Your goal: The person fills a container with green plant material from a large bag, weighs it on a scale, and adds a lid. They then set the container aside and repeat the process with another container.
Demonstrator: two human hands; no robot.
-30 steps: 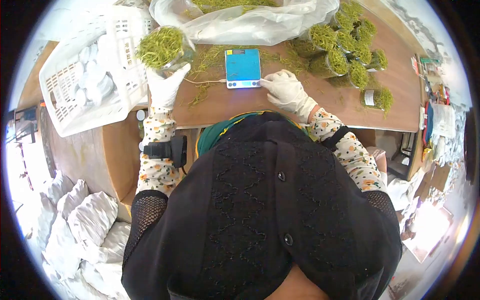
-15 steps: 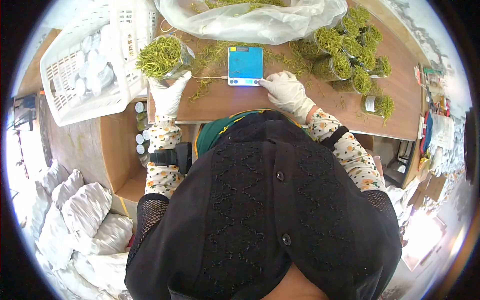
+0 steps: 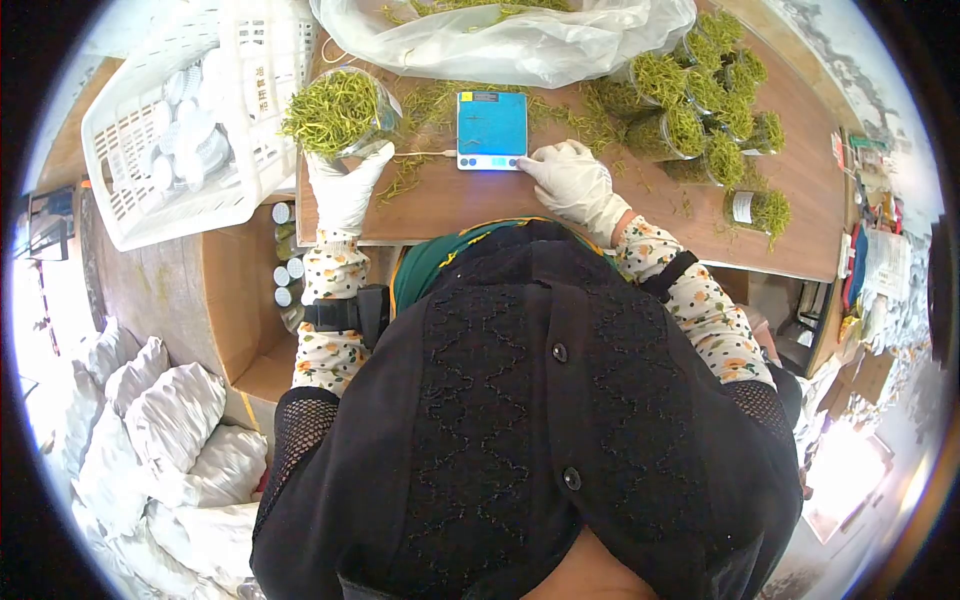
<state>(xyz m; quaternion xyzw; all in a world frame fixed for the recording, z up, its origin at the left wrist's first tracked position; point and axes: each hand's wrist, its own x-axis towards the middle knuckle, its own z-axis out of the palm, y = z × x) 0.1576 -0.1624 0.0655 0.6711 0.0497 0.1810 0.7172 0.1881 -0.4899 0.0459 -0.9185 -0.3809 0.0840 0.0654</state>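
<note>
The clear jar heaped with green dried strands (image 3: 335, 110) is being held at the ten o'clock corner of the brown wooden surface (image 3: 470, 205), the white-gloved left grip (image 3: 345, 185) clasping its base. At its three o'clock the flat blue digital scale (image 3: 491, 130) is lying. The gloved right grip (image 3: 572, 180) is resting loosely spread and holding nothing, fingertips at the scale's five o'clock corner.
</note>
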